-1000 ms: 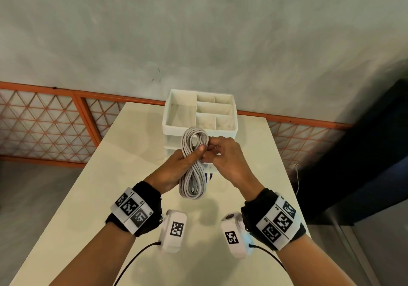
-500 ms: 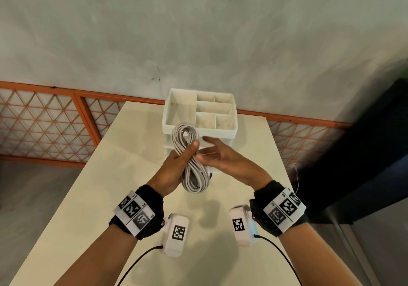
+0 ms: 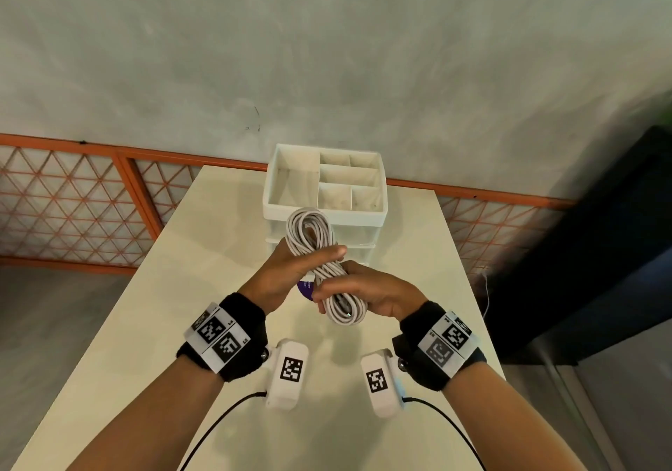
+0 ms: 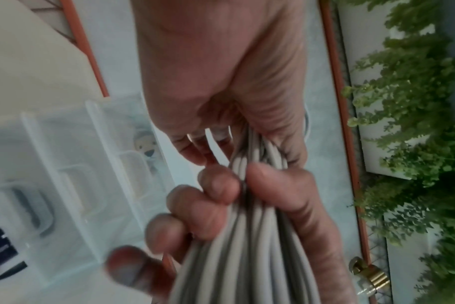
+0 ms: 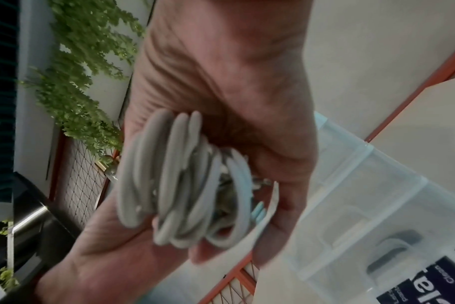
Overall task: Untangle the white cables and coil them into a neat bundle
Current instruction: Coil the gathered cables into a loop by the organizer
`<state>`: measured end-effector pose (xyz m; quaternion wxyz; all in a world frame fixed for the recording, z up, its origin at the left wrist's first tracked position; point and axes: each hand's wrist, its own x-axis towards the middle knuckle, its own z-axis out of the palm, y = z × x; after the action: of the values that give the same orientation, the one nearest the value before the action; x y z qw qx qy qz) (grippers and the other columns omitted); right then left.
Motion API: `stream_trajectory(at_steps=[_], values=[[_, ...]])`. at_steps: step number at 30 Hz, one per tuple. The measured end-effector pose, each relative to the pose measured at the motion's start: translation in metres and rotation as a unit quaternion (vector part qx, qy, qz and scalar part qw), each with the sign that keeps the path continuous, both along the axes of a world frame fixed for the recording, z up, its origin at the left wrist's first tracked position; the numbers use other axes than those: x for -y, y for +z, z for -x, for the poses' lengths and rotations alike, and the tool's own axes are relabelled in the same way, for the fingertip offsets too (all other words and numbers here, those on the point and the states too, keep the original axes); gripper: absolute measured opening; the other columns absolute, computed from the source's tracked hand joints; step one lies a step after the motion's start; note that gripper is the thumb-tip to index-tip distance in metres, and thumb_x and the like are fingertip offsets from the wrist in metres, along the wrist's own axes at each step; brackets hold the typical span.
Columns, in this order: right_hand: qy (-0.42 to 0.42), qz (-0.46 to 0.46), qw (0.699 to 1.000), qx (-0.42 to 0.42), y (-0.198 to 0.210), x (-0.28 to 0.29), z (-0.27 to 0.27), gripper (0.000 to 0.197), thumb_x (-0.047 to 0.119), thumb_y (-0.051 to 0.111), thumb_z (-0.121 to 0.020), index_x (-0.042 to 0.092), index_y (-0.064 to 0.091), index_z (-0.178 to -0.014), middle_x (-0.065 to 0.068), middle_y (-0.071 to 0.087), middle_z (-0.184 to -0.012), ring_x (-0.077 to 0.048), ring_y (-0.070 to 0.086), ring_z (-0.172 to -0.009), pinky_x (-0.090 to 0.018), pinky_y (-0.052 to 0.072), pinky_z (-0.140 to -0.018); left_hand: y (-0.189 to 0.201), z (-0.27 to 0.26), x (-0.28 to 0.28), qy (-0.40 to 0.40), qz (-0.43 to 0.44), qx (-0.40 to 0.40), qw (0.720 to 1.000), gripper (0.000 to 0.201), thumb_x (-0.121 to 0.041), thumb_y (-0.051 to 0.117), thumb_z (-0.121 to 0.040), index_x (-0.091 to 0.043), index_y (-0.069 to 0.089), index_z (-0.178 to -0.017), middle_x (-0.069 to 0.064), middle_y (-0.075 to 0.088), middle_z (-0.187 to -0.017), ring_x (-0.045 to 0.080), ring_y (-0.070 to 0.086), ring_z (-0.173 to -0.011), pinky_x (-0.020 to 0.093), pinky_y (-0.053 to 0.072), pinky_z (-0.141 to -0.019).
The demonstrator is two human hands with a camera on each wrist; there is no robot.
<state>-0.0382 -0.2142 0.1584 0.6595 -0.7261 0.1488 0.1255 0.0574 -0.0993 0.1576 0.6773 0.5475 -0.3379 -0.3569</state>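
Observation:
The white cable (image 3: 309, 232) is wound into a long coil and held above the table in front of me. My left hand (image 3: 291, 270) grips the coil round its middle, with the thumb laid across the strands. My right hand (image 3: 358, 290) holds the lower loop, its fingers curled under and round it. In the left wrist view the cable strands (image 4: 247, 257) run bunched between curled fingers. The right wrist view shows the coil's looped end (image 5: 174, 185) lying in a palm. The cable's plug ends are hidden inside the bundle.
A white organizer (image 3: 363, 218) with several open compartments sits on a translucent drawer unit (image 5: 377, 205) at the table's far end, just behind the coil. The cream table (image 3: 182, 288) is narrow. An orange lattice railing (image 3: 72, 208) runs behind it.
Half a second ago my right hand was open beside the coil. Now it has closed round the lower loop. The left hand kept its grip and the coil tilted slightly.

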Motion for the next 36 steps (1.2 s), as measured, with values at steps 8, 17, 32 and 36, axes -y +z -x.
stream_trajectory(at_steps=[8, 17, 32, 36], values=[[-0.085, -0.029, 0.996, 0.024, -0.013, -0.017, 0.001, 0.017, 0.003, 0.06, -0.083, 0.008, 0.054, -0.068, -0.001, 0.052, -0.047, -0.015, 0.053, -0.042, -0.023, 0.048, -0.047, -0.01, -0.004, 0.004, 0.004, -0.017, -0.101, 0.995, 0.028, -0.018, 0.071, -0.075, -0.005, 0.067, -0.1, 0.006, 0.071, -0.092, 0.02, 0.068, -0.09, 0.028, 0.055, -0.073], [-0.055, -0.025, 0.998, -0.007, -0.021, -0.018, 0.002, 0.021, 0.005, 0.063, -0.082, 0.013, 0.051, -0.067, 0.002, 0.046, -0.043, -0.013, 0.042, -0.038, -0.021, 0.038, -0.043, -0.005, -0.019, 0.003, 0.001, 0.116, -0.292, 0.949, 0.023, -0.031, 0.082, -0.061, -0.019, 0.07, -0.078, 0.0, 0.072, -0.086, 0.011, 0.07, -0.084, 0.035, 0.059, -0.075], [-0.026, 0.139, 0.989, 0.032, -0.039, -0.016, 0.011, 0.018, 0.024, 0.067, -0.083, 0.011, 0.056, -0.076, -0.006, 0.062, -0.061, -0.017, 0.059, -0.05, -0.03, 0.051, -0.058, -0.018, -0.007, 0.021, 0.119, 0.011, -0.39, 0.913, 0.055, -0.045, 0.056, -0.09, -0.021, 0.034, -0.046, -0.006, 0.026, -0.042, 0.008, 0.03, -0.036, 0.019, 0.037, -0.04], [-0.007, 0.146, 0.988, 0.041, -0.037, -0.011, 0.015, 0.023, 0.026, 0.071, -0.079, 0.004, 0.064, -0.084, -0.012, 0.069, -0.075, -0.011, 0.063, -0.068, -0.031, 0.051, -0.073, -0.02, -0.005, 0.019, 0.086, 0.005, -0.404, 0.911, 0.052, -0.042, 0.06, -0.088, -0.02, 0.037, -0.047, -0.005, 0.031, -0.043, 0.009, 0.039, -0.04, 0.025, 0.044, -0.053]])
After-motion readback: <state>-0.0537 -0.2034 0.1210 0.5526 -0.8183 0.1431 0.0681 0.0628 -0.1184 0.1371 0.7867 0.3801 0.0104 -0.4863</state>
